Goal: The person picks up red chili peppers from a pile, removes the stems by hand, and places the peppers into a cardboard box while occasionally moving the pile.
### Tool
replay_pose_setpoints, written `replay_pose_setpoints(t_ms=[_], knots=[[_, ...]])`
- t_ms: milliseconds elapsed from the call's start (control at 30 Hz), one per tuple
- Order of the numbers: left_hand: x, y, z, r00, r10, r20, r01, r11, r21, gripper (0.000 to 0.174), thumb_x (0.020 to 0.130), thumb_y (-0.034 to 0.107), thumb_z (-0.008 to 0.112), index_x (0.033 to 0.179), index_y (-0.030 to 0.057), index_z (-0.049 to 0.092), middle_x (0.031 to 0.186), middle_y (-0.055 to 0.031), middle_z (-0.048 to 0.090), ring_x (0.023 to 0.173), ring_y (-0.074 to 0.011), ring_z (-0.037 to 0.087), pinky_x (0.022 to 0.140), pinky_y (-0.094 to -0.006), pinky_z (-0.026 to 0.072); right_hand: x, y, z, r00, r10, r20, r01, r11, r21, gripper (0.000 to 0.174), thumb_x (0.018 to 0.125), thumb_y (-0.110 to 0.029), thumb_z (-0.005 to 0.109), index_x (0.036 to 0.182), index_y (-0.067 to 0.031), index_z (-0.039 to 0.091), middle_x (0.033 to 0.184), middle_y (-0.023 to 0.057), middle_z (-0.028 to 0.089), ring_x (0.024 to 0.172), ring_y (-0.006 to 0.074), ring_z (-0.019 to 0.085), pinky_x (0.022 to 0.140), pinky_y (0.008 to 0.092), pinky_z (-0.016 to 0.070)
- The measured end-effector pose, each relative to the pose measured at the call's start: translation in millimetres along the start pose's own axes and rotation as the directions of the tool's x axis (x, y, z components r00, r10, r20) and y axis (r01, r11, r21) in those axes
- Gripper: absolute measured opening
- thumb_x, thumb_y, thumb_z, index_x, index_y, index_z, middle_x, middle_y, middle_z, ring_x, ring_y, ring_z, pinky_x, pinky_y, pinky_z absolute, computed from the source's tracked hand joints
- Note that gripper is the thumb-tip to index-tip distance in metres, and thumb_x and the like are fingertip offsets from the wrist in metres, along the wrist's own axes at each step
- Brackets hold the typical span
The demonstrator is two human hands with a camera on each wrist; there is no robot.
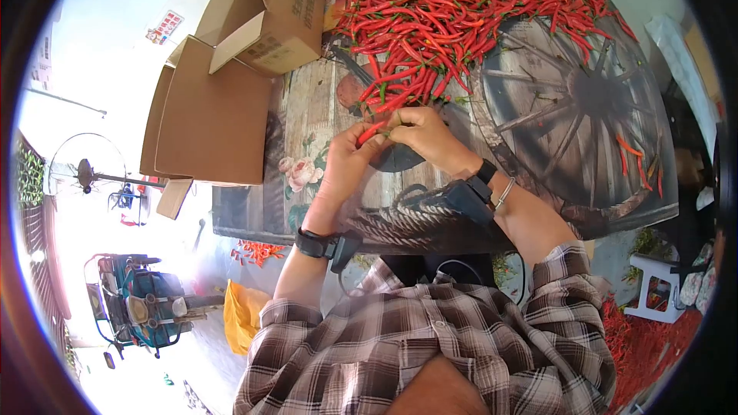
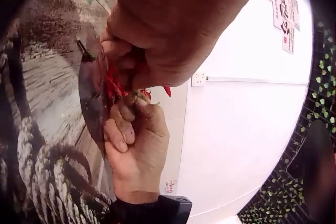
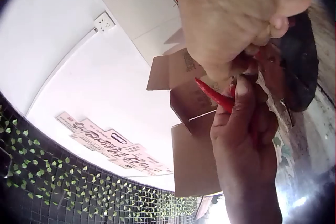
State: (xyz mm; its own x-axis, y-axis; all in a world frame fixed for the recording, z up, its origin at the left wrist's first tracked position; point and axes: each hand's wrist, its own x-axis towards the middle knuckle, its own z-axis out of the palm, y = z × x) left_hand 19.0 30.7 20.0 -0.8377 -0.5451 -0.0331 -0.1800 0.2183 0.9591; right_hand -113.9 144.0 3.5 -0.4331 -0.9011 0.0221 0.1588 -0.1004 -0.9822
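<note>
In the head view, my left hand (image 1: 347,161) grips a red chili pepper (image 1: 370,134) between thumb and fingers. Its pointed end sticks out past the thumb in the right wrist view, where the chili (image 3: 214,96) lies across my left hand (image 3: 244,132). My right hand (image 1: 434,142) meets the left at the chili's stem end. Thumb and forefinger of the right hand (image 2: 137,145) pinch a small greenish stem (image 2: 138,97) in the left wrist view. Just beyond both hands lies a large heap of red chilies (image 1: 453,15) with green stems.
An open cardboard box (image 1: 215,115) stands at the table's left, another carton (image 1: 288,23) behind it. A few loose chilies (image 1: 630,150) lie on the printed tablecloth (image 1: 538,115) at right. On the floor are chili pieces (image 1: 257,252), a yellow bag (image 1: 240,319) and a white stool (image 1: 657,292).
</note>
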Motion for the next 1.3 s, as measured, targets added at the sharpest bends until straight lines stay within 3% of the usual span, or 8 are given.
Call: replay_pose_setpoints(t_ms=[400, 467, 567, 733, 1000, 1133, 1200, 1300], knots=[[2.3, 6.9, -1.6, 0.999, -0.034, 0.031, 0.027, 0.980, 0.197, 0.018, 0.089, 0.011, 0.055, 0.102, -0.0004, 0.061, 0.075, -0.0013, 0.059, 0.068, -0.0069, 0.053, 0.061, -0.0229, 0.0442, 5.9, 14.9, 0.9, 0.996, -0.092, 0.001, 0.092, 0.995, 0.043, 0.014, 0.077, -0.012, 0.062, 0.078, 0.0025, 0.064, 0.068, 0.0030, 0.060, 0.067, 0.0065, 0.052, 0.060, 0.0273, 0.0423], [8.2, -11.7, -4.8, 0.921, 0.370, -0.123, -0.165, 0.656, 0.737, 0.020, 0.089, 0.016, 0.056, 0.099, -0.0006, 0.061, 0.070, -0.0033, 0.058, 0.065, -0.0087, 0.055, 0.059, -0.0257, 0.0450, 2.9, 18.1, -0.3, 0.995, -0.080, 0.056, 0.085, 0.993, -0.081, 0.012, 0.079, -0.008, 0.059, 0.082, 0.0027, 0.063, 0.072, 0.0011, 0.060, 0.069, 0.0063, 0.052, 0.064, 0.0251, 0.0427], [5.6, -7.4, -12.6, 0.976, 0.102, -0.191, 0.027, 0.819, 0.574, 0.022, 0.089, 0.020, 0.056, 0.096, -0.0006, 0.061, 0.067, -0.0045, 0.056, 0.063, -0.0108, 0.052, 0.059, -0.0288, 0.0441, 5.8, 23.2, 1.5, 0.988, -0.148, 0.044, 0.154, 0.974, -0.168, 0.011, 0.080, -0.007, 0.056, 0.081, 0.0022, 0.062, 0.070, -0.0006, 0.058, 0.067, 0.0061, 0.051, 0.063, 0.0246, 0.0418], [11.7, 2.9, -29.2, 0.936, 0.217, -0.278, -0.124, 0.940, 0.318, 0.020, 0.091, 0.019, 0.055, 0.094, -0.0004, 0.061, 0.065, -0.0025, 0.049, 0.062, -0.0099, 0.043, 0.057, -0.0262, 0.0389, -0.9, 4.1, 2.6, 0.999, -0.013, 0.044, 0.018, 0.993, -0.115, 0.019, 0.087, -0.017, 0.055, 0.081, 0.0004, 0.061, 0.066, -0.0018, 0.056, 0.063, 0.0048, 0.047, 0.057, 0.0255, 0.0397], [69.8, 149.3, -105.2, 0.537, 0.699, -0.472, -0.275, 0.674, 0.685, 0.032, 0.091, 0.023, 0.054, 0.111, -0.0004, 0.059, 0.087, -0.0113, 0.063, 0.076, -0.0172, 0.058, 0.067, -0.0314, 0.0457, -2.7, 8.7, 4.1, 0.990, -0.062, 0.126, 0.074, 0.993, -0.092, 0.024, 0.091, -0.018, 0.057, 0.072, -0.0036, 0.054, 0.066, -0.0078, 0.042, 0.062, 0.0013, 0.037, 0.053, 0.0215, 0.0308], [174.6, 116.5, -203.7, 0.380, 0.901, -0.208, -0.166, 0.288, 0.943, 0.036, 0.089, 0.026, 0.056, 0.114, 0.0002, 0.058, 0.101, -0.0164, 0.062, 0.085, -0.0250, 0.060, 0.074, -0.0364, 0.0478, -1.4, 15.4, 4.0, 0.985, -0.057, 0.160, 0.084, 0.982, -0.167, 0.021, 0.090, -0.016, 0.058, 0.075, -0.0013, 0.056, 0.067, -0.0069, 0.045, 0.064, 0.0033, 0.039, 0.055, 0.0236, 0.0344], [177.8, 114.2, -193.0, 0.376, 0.925, -0.053, 0.030, 0.045, 0.999, 0.036, 0.088, 0.026, 0.057, 0.114, 0.0010, 0.058, 0.103, -0.0171, 0.061, 0.088, -0.0267, 0.059, 0.077, -0.0370, 0.0479, 0.5, 13.0, 0.8, 0.985, -0.091, 0.144, 0.116, 0.978, -0.175, 0.019, 0.089, -0.015, 0.059, 0.078, -0.0004, 0.057, 0.068, -0.0062, 0.047, 0.064, 0.0039, 0.041, 0.056, 0.0240, 0.0359], [101.4, 107.6, -99.2, 0.734, 0.660, -0.160, -0.417, 0.623, 0.661, 0.035, 0.082, 0.020, 0.064, 0.111, 0.0022, 0.060, 0.104, -0.0135, 0.060, 0.091, -0.0266, 0.059, 0.080, -0.0344, 0.0479, -2.2, 12.8, 1.7, 0.975, -0.108, 0.193, 0.155, 0.956, -0.248, 0.012, 0.085, -0.011, 0.061, 0.089, 0.0004, 0.063, 0.076, -0.0005, 0.061, 0.070, 0.0059, 0.052, 0.063, 0.0236, 0.0425]])
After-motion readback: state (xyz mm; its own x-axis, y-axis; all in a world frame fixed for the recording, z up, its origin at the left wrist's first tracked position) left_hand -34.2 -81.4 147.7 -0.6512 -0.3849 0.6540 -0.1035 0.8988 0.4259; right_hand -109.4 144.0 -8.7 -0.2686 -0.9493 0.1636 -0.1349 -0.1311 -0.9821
